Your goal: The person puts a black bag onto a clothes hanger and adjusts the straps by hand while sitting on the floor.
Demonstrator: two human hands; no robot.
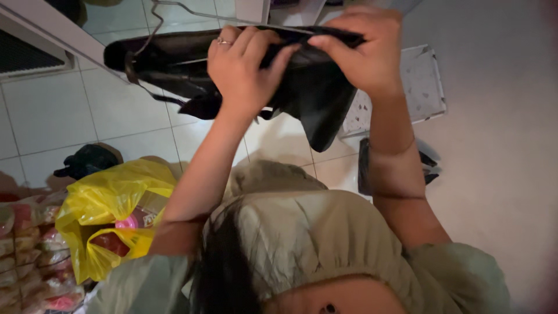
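My left hand (241,70), with a ring on one finger, and my right hand (363,49) are both raised in front of me, gripping the upper edge of a black garment (314,93). The garment hangs on a thin wire hanger (168,9) whose hook shows above it at the top left. The cloth droops below my hands to a point at the middle. My arms rise from loose olive-green sleeves at the bottom of the view.
A yellow plastic bag (110,203) holding red and pink items sits on the white tiled floor (52,116) at lower left, beside stacked packets (29,256). A dark bundle (87,160) lies behind it. A pale speckled mat (424,81) and a dark object (366,168) lie at right.
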